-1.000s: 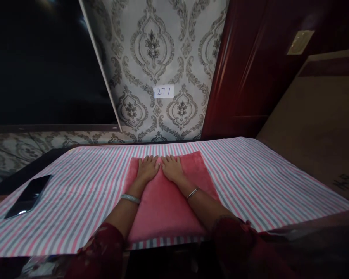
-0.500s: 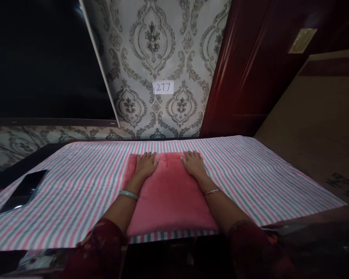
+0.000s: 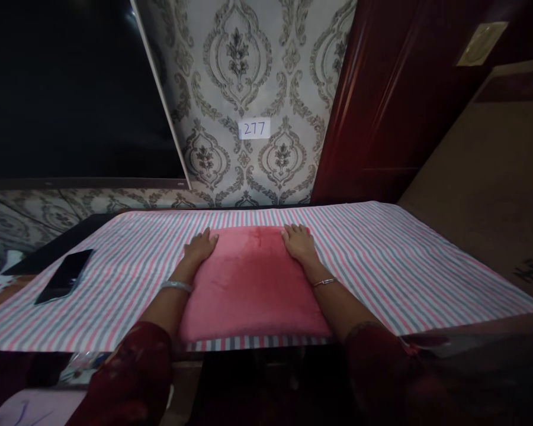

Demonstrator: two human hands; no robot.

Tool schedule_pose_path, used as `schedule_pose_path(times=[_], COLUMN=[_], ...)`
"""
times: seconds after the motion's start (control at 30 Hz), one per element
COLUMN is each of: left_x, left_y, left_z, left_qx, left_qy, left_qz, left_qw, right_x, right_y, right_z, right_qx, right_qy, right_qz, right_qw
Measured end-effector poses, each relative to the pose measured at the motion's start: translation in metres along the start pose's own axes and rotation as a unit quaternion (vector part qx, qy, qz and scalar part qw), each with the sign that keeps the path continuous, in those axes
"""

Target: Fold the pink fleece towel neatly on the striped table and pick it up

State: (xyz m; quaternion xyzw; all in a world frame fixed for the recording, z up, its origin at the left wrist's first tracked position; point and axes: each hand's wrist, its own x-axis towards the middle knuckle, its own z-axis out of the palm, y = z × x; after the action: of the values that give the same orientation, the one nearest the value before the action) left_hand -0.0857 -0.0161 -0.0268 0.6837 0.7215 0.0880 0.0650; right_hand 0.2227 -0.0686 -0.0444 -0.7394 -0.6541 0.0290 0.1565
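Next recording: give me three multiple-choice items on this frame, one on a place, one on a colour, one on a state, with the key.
1. Where does the black flat phone lie?
A. on the striped cloth's left part
B. on the pink towel
C. beside the right hand

2. What colours are the stripes of the striped table cloth?
A. green and yellow
B. pink, grey and white
C. plain blue

3. How do the hands rest on the folded pink plush towel?
A. clenched in fists
B. lifted above it
C. open and flat at its far corners

Key: A, phone lies far left on the cloth; B, visible stripes; C, left hand and right hand lie flat.
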Motion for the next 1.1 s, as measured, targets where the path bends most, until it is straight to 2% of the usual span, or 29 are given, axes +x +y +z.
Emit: schedule_pose_path(times=[0.07,0.13,0.17,0.23,0.37,0.43,0.5,0.63,0.8,0.97,1.1], left_x=[-0.001,-0.004,-0.006,-0.013,-0.031,-0.04,-0.047,-0.052,-0.04,-0.022,-0.017], left_y=[0.007,0.028,0.042,0.078,0.149,0.17,0.178,0.171,0.147,0.092,0.042], left_z=[-0.009,-0.018,-0.021,-0.022,0.0,0.017,0.032,0.046,0.037,0.016,0.004], left_qx=[0.029,0.056,0.063,0.054,0.036,0.029,0.026,0.034,0.066,0.107,0.126], left_qy=[0.024,0.039,0.034,-0.007,-0.05,-0.049,-0.037,-0.003,-0.006,-0.02,-0.007], left_qz=[-0.013,0.01,0.044,0.155,0.282,0.312,0.326,0.331,0.296,0.208,0.147], left_qw=[0.999,0.998,0.996,0.986,0.958,0.948,0.944,0.943,0.953,0.972,0.981], right_x=[0.0,0.0,0.0,-0.001,-0.004,-0.005,-0.005,-0.003,0.0,0.002,0.002], right_y=[-0.001,-0.002,-0.003,-0.004,-0.005,-0.005,-0.004,-0.001,0.003,0.005,0.004], right_z=[0.0,0.0,-0.001,-0.002,-0.004,-0.003,0.0,0.007,0.014,0.016,0.015], right_qx=[0.01,0.028,0.037,0.049,0.044,0.033,0.021,0.003,0.002,0.032,0.035], right_qy=[0.001,0.015,0.026,0.044,0.059,0.059,0.055,0.057,0.065,0.069,0.064], right_qz=[0.007,0.014,0.02,0.037,0.06,0.049,0.031,0.011,0.005,0.005,0.006], right_qw=[1.0,0.999,0.999,0.997,0.995,0.997,0.998,0.998,0.998,0.997,0.997])
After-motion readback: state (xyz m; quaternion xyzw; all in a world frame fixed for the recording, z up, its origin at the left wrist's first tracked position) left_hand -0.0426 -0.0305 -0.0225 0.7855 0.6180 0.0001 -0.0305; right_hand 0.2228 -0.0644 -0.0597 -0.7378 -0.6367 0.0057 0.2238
